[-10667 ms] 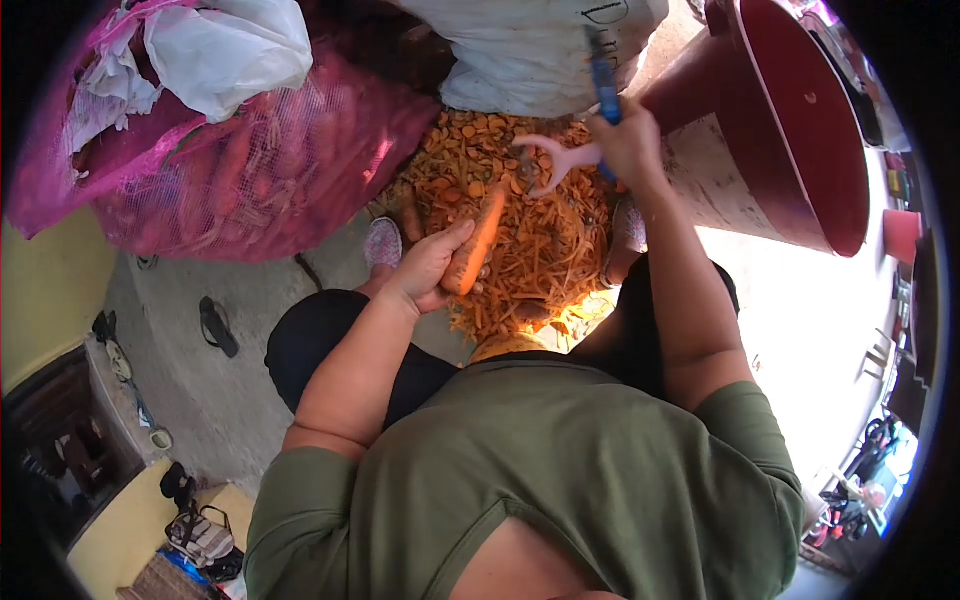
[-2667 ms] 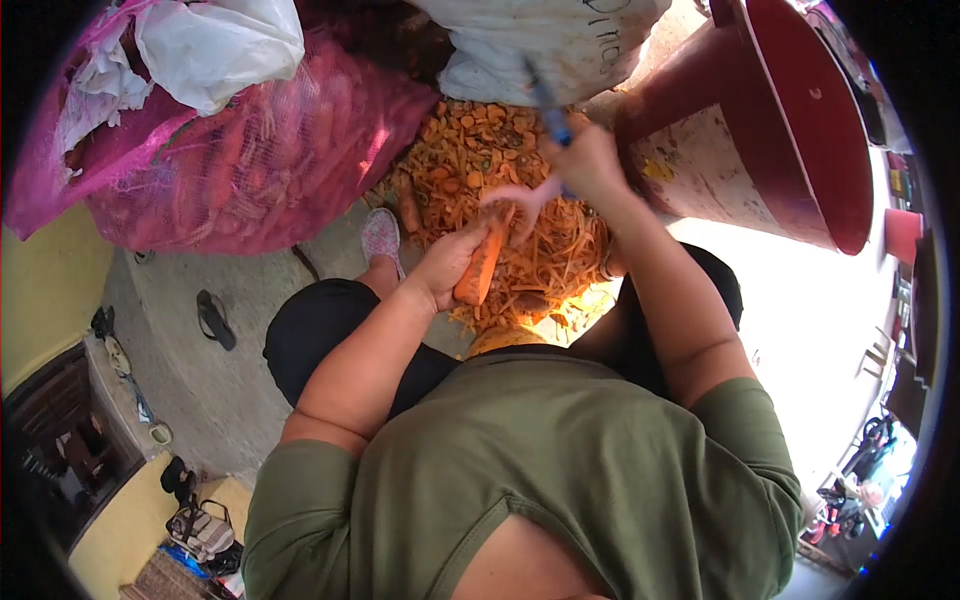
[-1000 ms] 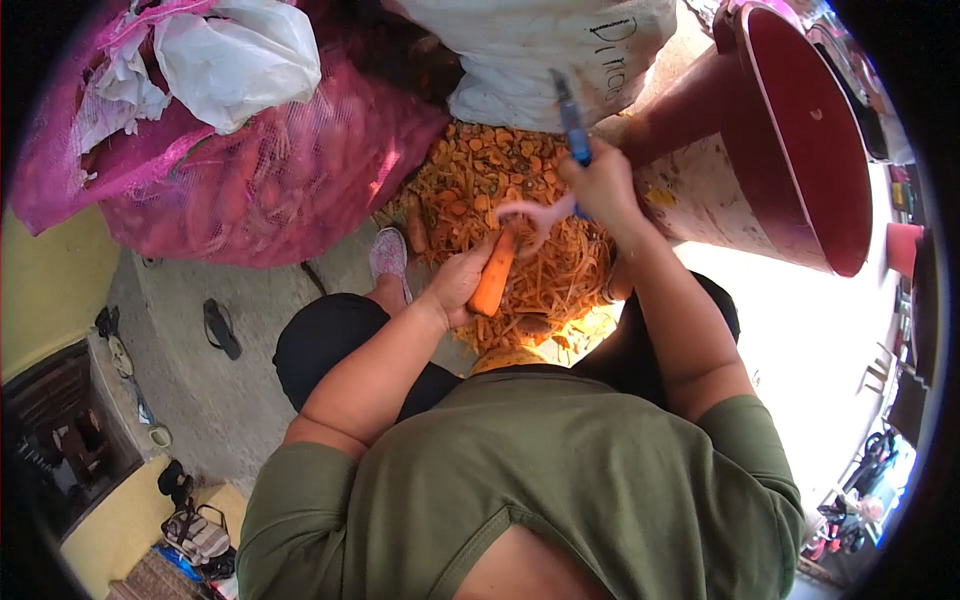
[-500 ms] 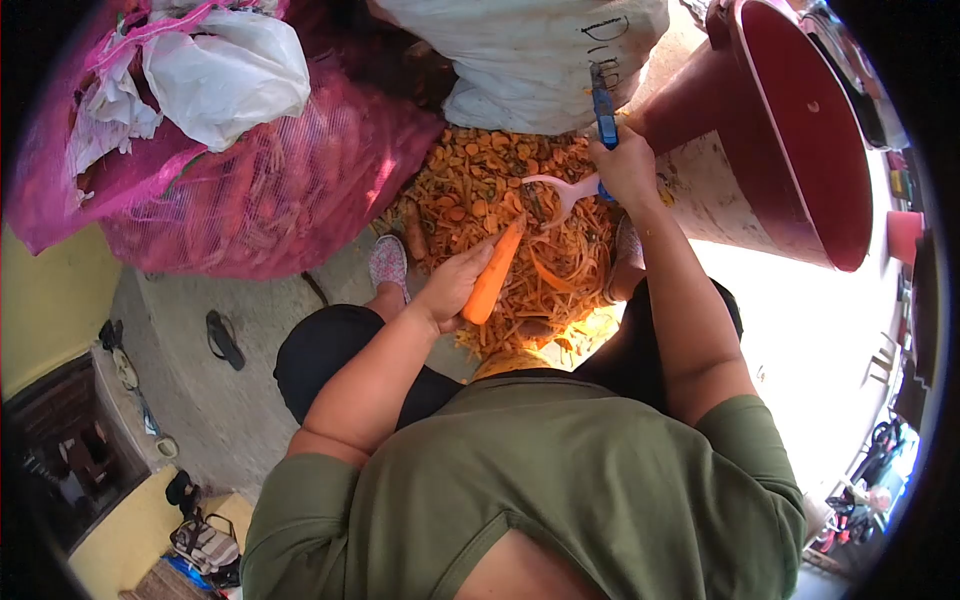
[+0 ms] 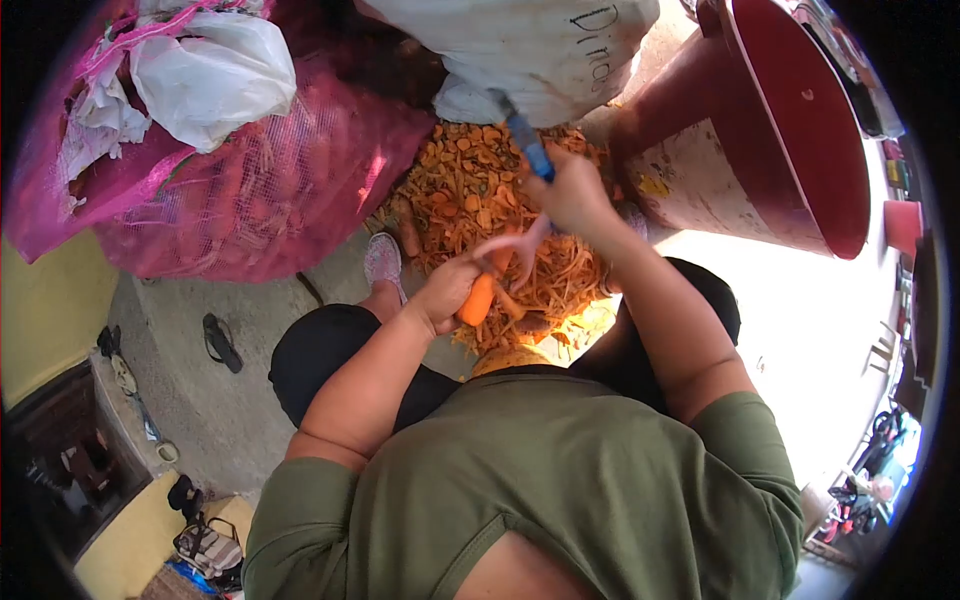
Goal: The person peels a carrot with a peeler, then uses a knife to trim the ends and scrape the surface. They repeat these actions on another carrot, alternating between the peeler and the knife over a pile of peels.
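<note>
Carrot (image 5: 477,298) at centre, just above the peel heap (image 5: 465,190) on the floor. Around it: red bucket (image 5: 790,130) to the right, pink mesh sack (image 5: 250,190) to the left, white sack (image 5: 520,50) ahead. Left hand (image 5: 447,290) wrapped round the lower end. Right hand (image 5: 570,190) closed on the peeler (image 5: 522,243), pink head touching the top. Likely risk: blade skidding down the taper into left fingers, or loose grip dropping it into the peels.

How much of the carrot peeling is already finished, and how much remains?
Done: a large pile of peels lies in front of the person. In hand: the left hand holds a carrot, and the right hand sets a peeler on it. Left: the pink sack bulges with carrots, so much likely remains.
</note>
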The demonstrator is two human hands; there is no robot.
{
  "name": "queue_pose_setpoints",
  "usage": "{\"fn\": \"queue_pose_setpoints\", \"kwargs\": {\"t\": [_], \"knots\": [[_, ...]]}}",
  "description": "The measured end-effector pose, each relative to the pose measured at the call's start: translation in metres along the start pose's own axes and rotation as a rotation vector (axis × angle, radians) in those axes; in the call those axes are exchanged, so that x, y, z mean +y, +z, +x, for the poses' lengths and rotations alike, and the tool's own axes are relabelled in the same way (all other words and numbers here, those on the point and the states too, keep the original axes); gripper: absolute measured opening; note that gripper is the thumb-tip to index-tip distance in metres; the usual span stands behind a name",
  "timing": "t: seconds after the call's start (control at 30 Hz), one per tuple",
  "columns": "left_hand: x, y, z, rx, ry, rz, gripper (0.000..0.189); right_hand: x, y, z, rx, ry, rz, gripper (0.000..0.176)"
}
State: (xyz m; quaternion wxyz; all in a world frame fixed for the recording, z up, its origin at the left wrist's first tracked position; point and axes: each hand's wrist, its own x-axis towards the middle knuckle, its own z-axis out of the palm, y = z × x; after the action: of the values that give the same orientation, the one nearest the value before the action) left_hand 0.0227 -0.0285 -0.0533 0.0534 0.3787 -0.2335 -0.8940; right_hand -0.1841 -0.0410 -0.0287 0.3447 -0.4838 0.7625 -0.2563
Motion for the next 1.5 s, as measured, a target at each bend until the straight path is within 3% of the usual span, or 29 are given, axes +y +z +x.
{"fn": "queue_pose_setpoints", "kwargs": {"t": [0.1, 0.2, 0.23, 0.27, 0.37, 0.47, 0.53, 0.57, 0.67, 0.7, 0.8, 0.87, 0.93, 0.97, 1.07, 1.27, 1.37, 1.5], "knots": [[-0.005, -0.009, 0.002, -0.005, -0.032, -0.011, 0.045, 0.016, -0.033, 0.027, 0.204, 0.186, -0.034, 0.025], [-0.006, -0.012, 0.001, -0.008, -0.017, -0.018, 0.046, 0.016, -0.036, 0.022, 0.227, 0.188, 0.115, 0.024], [-0.005, -0.010, 0.000, 0.040, -0.027, 0.013, 0.046, 0.006, -0.027, 0.012, 0.129, 0.196, 0.106, 0.024], [-0.004, -0.008, -0.001, 0.087, -0.037, 0.044, 0.046, 0.008, -0.012, 0.006, 0.121, -0.007, 0.018, 0.024], [-0.003, -0.008, -0.002, -0.057, 0.074, 0.138, 0.055, 0.020, -0.016, 0.016, 0.148, 0.095, -0.028, 0.023], [0.002, -0.001, -0.008, -0.048, 0.151, 0.196, 0.049, 0.021, -0.035, 0.023, 0.184, 0.197, -0.012, 0.024], [-0.002, -0.007, -0.003, -0.065, 0.173, 0.279, 0.055, 0.013, -0.029, 0.013, 0.151, 0.201, 0.087, 0.027], [-0.004, -0.010, -0.001, -0.073, 0.181, 0.318, 0.058, 0.021, -0.017, 0.013, 0.126, 0.049, -0.026, 0.028], [-0.002, -0.013, 0.003, 0.016, 0.217, 0.372, 0.052, 0.021, -0.026, 0.015, 0.259, 0.101, -0.074, 0.029], [0.002, -0.013, 0.002, 0.064, 0.189, 0.393, 0.049, 0.020, -0.034, 0.017, 0.280, 0.097, -0.278, 0.030], [0.016, -0.015, 0.000, 0.194, 0.148, 0.477, 0.040, 0.006, -0.022, -0.002, 0.128, 0.002, -0.330, 0.032], [0.014, -0.022, 0.005, 0.266, 0.165, 0.560, 0.038, 0.001, -0.002, -0.026, -0.028, -0.221, -0.514, 0.030], [0.008, -0.030, 0.011, 0.336, 0.288, 0.727, 0.041, 0.009, 0.013, -0.036, -0.095, -0.346, -0.561, 0.029], [0.006, -0.034, 0.014, 0.368, 0.350, 0.811, 0.042, 0.013, 0.014, -0.038, -0.122, -0.338, -0.563, 0.028], [0.014, -0.027, 0.010, 0.387, 0.204, 0.774, 0.044, 0.012, 0.012, -0.041, -0.197, -0.324, -0.587, 0.026], [0.012, -0.036, 0.017, 0.390, 0.220, 0.826, 0.043, 0.008, 0.010, -0.044, -0.289, -0.306, -0.663, 0.020], [0.015, -0.023, 0.012, 0.409, 0.261, 0.904, 0.043, 0.010, 0.013, -0.044, -0.317, -0.306, -0.682, 0.021], [0.001, -0.026, 0.018, 0.444, 0.453, 1.087, 0.043, 0.016, 0.021, -0.042, -0.336, -0.285, -0.691, 0.023]]}}
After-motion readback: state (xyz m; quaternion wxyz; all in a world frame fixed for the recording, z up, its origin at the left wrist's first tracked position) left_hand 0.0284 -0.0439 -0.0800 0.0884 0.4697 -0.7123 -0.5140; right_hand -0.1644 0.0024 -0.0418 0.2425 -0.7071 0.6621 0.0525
